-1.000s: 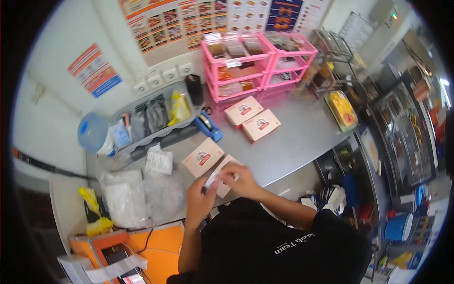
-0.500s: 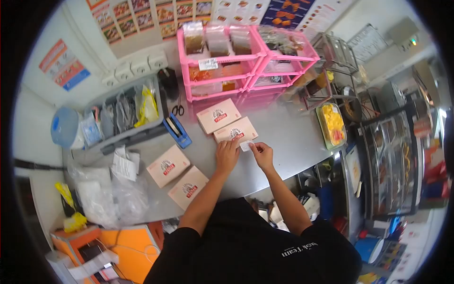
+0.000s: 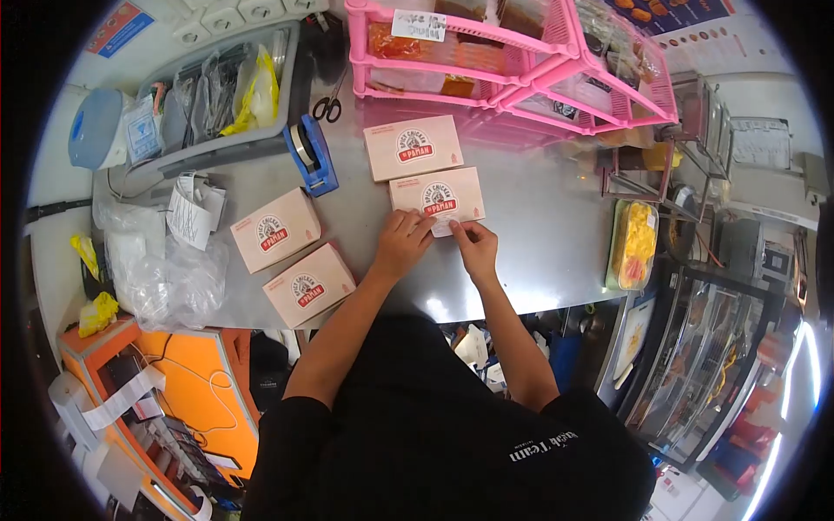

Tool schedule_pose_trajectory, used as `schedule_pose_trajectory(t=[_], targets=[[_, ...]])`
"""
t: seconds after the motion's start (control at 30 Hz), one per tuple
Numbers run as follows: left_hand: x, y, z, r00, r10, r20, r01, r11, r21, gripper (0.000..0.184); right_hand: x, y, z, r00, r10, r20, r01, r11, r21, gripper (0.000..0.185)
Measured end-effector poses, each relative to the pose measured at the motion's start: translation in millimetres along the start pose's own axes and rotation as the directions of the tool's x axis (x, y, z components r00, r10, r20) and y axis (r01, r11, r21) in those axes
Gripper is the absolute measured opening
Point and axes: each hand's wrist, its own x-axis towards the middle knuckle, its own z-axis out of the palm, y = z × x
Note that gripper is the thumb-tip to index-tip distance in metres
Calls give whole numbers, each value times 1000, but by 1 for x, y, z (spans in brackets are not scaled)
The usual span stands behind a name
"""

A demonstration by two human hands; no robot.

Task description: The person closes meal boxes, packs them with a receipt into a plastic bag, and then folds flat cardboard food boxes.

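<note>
A pink cardboard takeaway box [image 3: 460, 184] with a chicken logo lies on the steel counter in front of me. My left hand [image 3: 405, 243] rests its fingers over the box's near edge, with its fingertips beside a small white label [image 3: 442, 227]. The right edge of that label is pinched between the thumb and finger of my right hand [image 3: 474, 247]. The label sits at the near edge of the box; how far it is stuck down cannot be made out. Directly behind, a second pink box [image 3: 439, 149] lies flat.
Two more boxes, one [image 3: 276, 231] behind the other [image 3: 309, 284], lie left of my forearm. A blue tape dispenser [image 3: 320, 165], scissors [image 3: 327, 106] and a grey bin [image 3: 291, 95] stand farther back. Pink racks [image 3: 512, 74] line the back; a yellow-filled tub [image 3: 634, 246] is right.
My view has tilted down and moved closer over the counter. The label, held by my right hand, now lies nearer the box's front edge, and my left fingers are close against it.
</note>
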Motion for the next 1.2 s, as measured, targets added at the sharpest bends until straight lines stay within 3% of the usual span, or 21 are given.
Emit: schedule_pose_trajectory(t=[0.13, 0.33, 0.43, 0.47, 0.53, 0.57, 0.67, 0.73, 0.83, 0.87, 0.9, 0.93, 0.97, 1.0, 1.03, 1.07, 1.1, 1.13, 1.17, 1.2], targets=[[-3, -2, 3, 999, 43, -14, -42, 998, 37, 33, 3, -5, -7, 996, 86, 25, -85, 995, -43, 28], [-5, -4, 8, 997, 64, -48, -62, 997, 45, 22, 3, -40, -15, 995, -94, -23, 66, 831, -552, 30], [-5, -3, 7, 996, 69, -50, -66, 996, 51, 23, 6, -52, -18, 982, -189, -23, 129, 748, -652, 22], [-6, -3, 6, 997, 71, -38, -69, 996, 61, 24, 11, -55, -18, 935, -338, 109, 334, 732, -594, 20], [-6, 0, 4, 997, 75, -15, -73, 994, 79, 27, 30, -62, -17, 723, -611, 323, 689, 604, -400, 16], [-6, 2, 4, 997, 77, -8, -76, 994, 73, 25, 37, -63, -20, 665, -573, 480, 740, 595, -315, 15], [-7, 0, 2, 995, 95, 13, -95, 994, 56, 22, 51, -73, -26, 551, -481, 682, 812, 498, -305, 14], [-7, 1, -6, 995, 96, 38, -98, 994, 48, 21, 60, -69, -30, 420, -441, 793, 899, 325, -295, 13], [-6, -2, -11, 991, 96, 88, -80, 982, -169, 19, 74, -51, -40, 163, -432, 887, 986, 34, -165, 15], [-6, -4, -11, 992, 95, 86, -67, 958, -279, 14, 79, -43, -41, 143, -433, 890, 989, 36, -142, 19], [-7, -2, -6, 992, 56, 110, -38, 987, -159, 13, 87, -30, -42, 107, -429, 897, 993, -7, -122, 23], [-6, -9, -2, 955, 175, 240, -185, 983, 19, 17, 89, -29, -40, 120, -387, 914, 992, 26, -119, 30], [-3, -16, 18, 977, 120, 174, -108, 991, -73, 18, 82, -46, -31, 80, -425, 902, 997, 24, -77, 33], [-1, -23, 22, 948, 185, 259, -199, 980, 28, 19, 78, -46, -32, 132, -404, 905, 991, 27, -133, 33], [0, -24, 18, 939, 341, 51, -344, 925, 158, 17, 75, -45, -34, 185, -382, 906, 982, 28, -188, 33], [6, -36, 23, 883, 450, 132, -465, 877, 123, 17, 84, -33, -33, 175, -411, 895, 984, 39, -174, 23], [8, -41, 35, 877, 468, 111, -477, 875, 76, 17, 82, -48, -30, 128, -393, 911, 992, 33, -125, 15], [10, -49, 64, 833, 502, 233, -544, 821, 173, 16, 76, -56, -25, 206, -367, 907, 978, 111, -177, 15], [12, -44, 54, 868, 456, 196, -485, 864, 135, 15, 72, -63, -20, 284, -337, 898, 955, 188, -231, 16], [8, -27, 37, 945, 298, 136, -311, 947, 82, 15, 67, -72, -15, 359, -306, 882, 923, 259, -285, 17]])
